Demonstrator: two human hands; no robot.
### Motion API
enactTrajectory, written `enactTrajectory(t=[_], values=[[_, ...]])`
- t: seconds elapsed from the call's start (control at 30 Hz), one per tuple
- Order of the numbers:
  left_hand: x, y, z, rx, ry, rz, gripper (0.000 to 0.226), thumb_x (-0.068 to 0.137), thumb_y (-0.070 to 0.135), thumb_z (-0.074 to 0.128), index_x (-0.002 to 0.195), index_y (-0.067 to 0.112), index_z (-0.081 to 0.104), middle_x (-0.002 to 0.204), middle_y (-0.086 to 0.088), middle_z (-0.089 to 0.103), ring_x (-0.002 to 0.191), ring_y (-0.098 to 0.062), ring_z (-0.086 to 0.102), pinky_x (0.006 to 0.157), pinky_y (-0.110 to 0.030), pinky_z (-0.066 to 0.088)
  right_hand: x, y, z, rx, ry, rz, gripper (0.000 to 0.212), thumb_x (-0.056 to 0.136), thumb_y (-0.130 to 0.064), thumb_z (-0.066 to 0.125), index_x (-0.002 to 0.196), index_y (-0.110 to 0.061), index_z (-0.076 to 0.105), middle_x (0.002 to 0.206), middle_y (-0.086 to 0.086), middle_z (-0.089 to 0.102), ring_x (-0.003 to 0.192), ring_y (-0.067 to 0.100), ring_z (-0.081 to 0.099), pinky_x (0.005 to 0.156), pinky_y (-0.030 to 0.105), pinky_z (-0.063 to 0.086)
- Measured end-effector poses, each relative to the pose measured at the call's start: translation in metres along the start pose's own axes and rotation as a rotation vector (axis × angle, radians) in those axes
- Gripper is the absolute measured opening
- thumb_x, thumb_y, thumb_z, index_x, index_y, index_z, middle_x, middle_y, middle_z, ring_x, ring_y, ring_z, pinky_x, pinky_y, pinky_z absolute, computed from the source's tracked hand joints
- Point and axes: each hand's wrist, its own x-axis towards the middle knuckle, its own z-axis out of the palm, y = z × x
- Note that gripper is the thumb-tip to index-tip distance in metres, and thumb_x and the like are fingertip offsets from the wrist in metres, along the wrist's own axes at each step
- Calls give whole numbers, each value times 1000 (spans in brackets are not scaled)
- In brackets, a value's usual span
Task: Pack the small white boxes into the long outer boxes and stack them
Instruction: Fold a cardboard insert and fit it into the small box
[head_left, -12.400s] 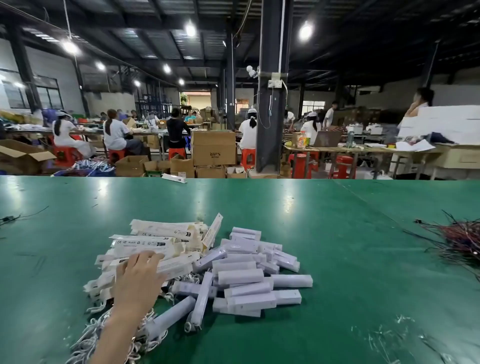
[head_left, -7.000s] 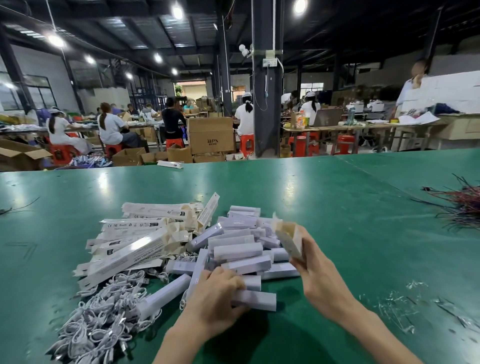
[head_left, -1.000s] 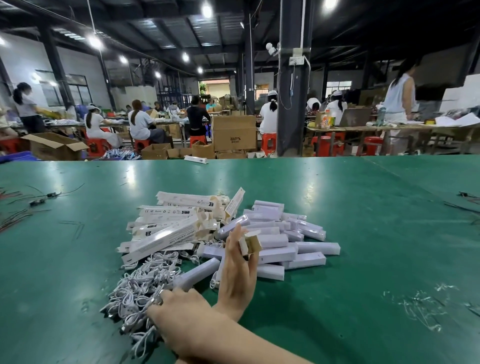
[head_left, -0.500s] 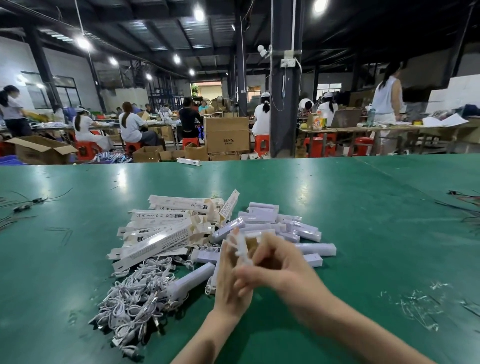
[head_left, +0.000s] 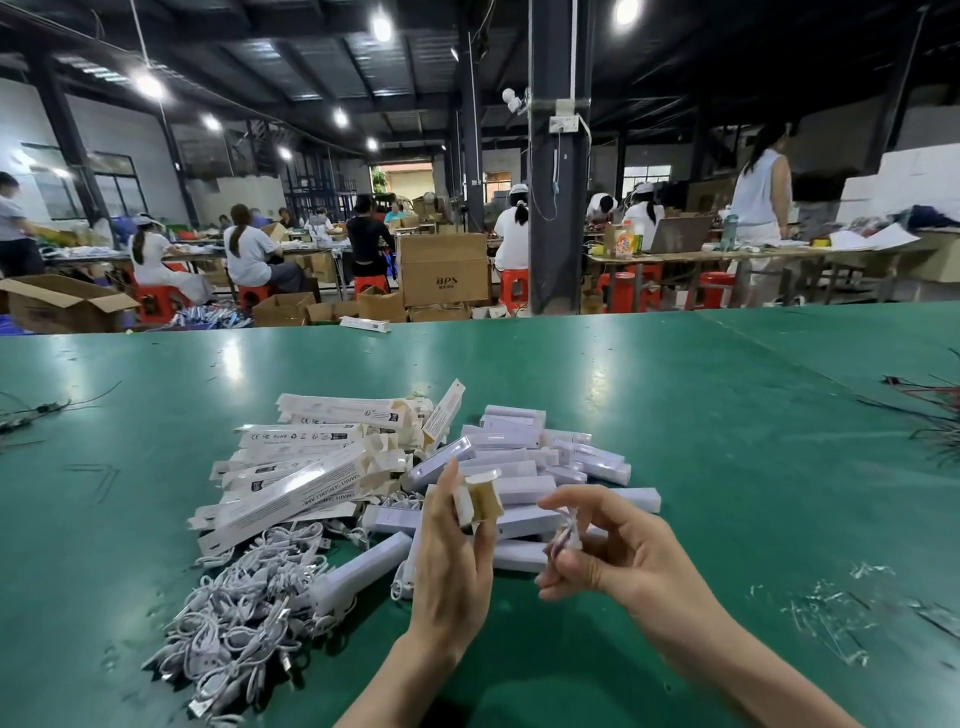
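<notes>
Flaps gape on the long box our left hand grips, ready for the white bit our right hand pinches just beside it.

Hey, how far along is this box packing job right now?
Early, it seems. Done: no finished stack shows; the long outer boxes lie in a loose heap, some with end flaps open. In hand: the left hand holds an open-ended box, the right hand pinches a small cable bundle beside it. Left: the heap of small white boxes and the cable pile on the green table.
</notes>
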Motion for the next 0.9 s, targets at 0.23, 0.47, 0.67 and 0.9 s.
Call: enactTrajectory(t=[0.23,0.47,0.67,0.9], values=[[-1,6,0,-11,-61,9,57,95,35,49,141,38,15,135,-17,52,122,-24,51,103,-20,34,1,0,3,-38,109,-60,28,73,-2,65,101,-4,67,86,36,55,68,28,70,64,26,57],[3,11,-4,24,-112,68,61,96,26,49,142,36,11,134,-19,54,120,-32,56,99,-40,44,12,-19,5,-123,20,-137,27,80,-6,60,106,-8,67,99,10,71,72,25,72,69,28,58],[8,14,-4,0,-77,99,60,95,21,49,147,25,18,132,-5,46,121,-5,45,101,-23,36,35,-57,18,-193,-166,-241,25,87,-10,57,109,-14,46,86,4,69,66,25,70,70,32,56],[15,15,-4,13,-79,133,79,85,10,60,149,17,15,127,-2,39,119,1,40,105,-10,25,42,-57,19,-393,-161,-389,22,88,-11,66,91,-32,62,90,13,67,83,25,69,83,39,56]])
